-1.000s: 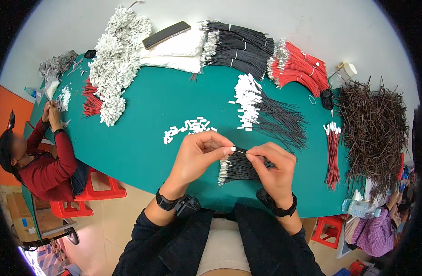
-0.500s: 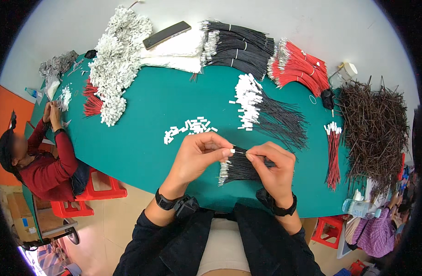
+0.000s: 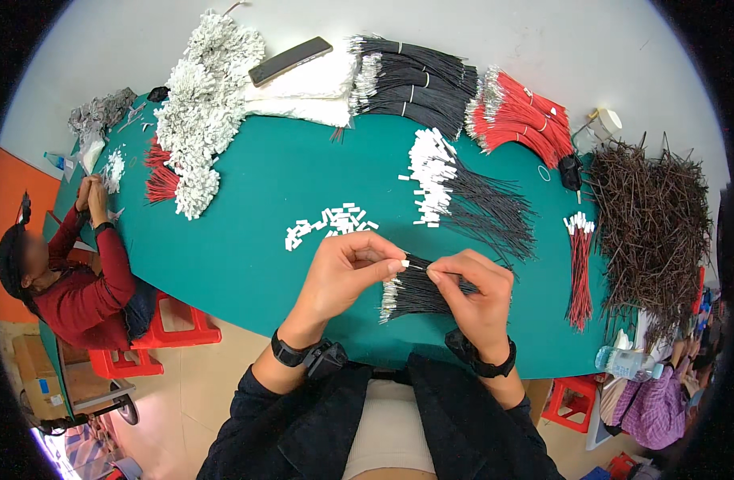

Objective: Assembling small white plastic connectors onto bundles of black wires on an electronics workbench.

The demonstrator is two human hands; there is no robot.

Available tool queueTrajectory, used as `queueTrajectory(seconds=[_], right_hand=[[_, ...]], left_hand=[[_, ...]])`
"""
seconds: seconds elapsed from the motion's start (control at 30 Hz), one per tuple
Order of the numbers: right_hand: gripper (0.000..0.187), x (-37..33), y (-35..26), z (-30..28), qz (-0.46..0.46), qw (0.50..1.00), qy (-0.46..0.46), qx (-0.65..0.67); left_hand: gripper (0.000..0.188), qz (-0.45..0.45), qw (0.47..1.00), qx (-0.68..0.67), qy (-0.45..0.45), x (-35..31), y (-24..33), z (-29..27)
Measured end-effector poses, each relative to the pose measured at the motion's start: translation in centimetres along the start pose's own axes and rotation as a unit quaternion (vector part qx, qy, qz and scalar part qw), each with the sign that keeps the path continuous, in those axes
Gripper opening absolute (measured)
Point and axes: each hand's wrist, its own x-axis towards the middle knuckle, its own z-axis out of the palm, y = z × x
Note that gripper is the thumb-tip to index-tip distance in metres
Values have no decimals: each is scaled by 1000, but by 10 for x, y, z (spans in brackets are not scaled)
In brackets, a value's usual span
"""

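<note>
Above the front of the table, my left hand (image 3: 343, 268) pinches a small white connector housing (image 3: 404, 264) between thumb and forefinger. Close on its right, my right hand (image 3: 479, 284) is closed on a thin black wire, its pale tip pointing at the housing. Whether the tip is inside the housing is too small to tell. Beneath both hands lies a bundle of black wires (image 3: 415, 298) with bare metal ends to the left. Loose white housings (image 3: 303, 230) are scattered beyond my left hand. Farther right rest black wires (image 3: 491, 200) fitted with white housings.
Bundled black wires (image 3: 419, 80), red wires (image 3: 523, 116) and a phone (image 3: 291, 62) on white bags line the back. A white heap (image 3: 199, 112) stands left, a dark-brown wire pile (image 3: 651, 232) right. A co-worker (image 3: 87, 288) sits at the left end.
My hands stay almost in place, with the right one shifting very slightly. At the left, the co-worker's hands have moved a little closer together.
</note>
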Motion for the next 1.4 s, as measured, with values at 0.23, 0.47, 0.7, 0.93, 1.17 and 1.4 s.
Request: queueTrajectory(seconds=[0.23,0.47,0.7,0.93,1.17,1.4], right_hand=[[12,1,0,-1,2,1000,-9,-5],[11,1,0,3,4,1000,-6,-4],[10,-2,1,7,-9,1000,5,-12],[9,-2,2,9,-24,999,11,-25],[9,-3,3,13,-10,1000,13,-25],[9,1,3,14,-23,999,-4,-23]], left_hand=[[12,-4,1000,-14,-1,0,1,0],[10,-4,1000,-18,7,-1,-1,4],[10,5,1000,-12,11,-3,-6,6],[10,5,1000,-20,17,-4,-8,7],[9,5,1000,-11,24,-6,-9,14],[11,11,1000,-1,26,-5,-12,7]])
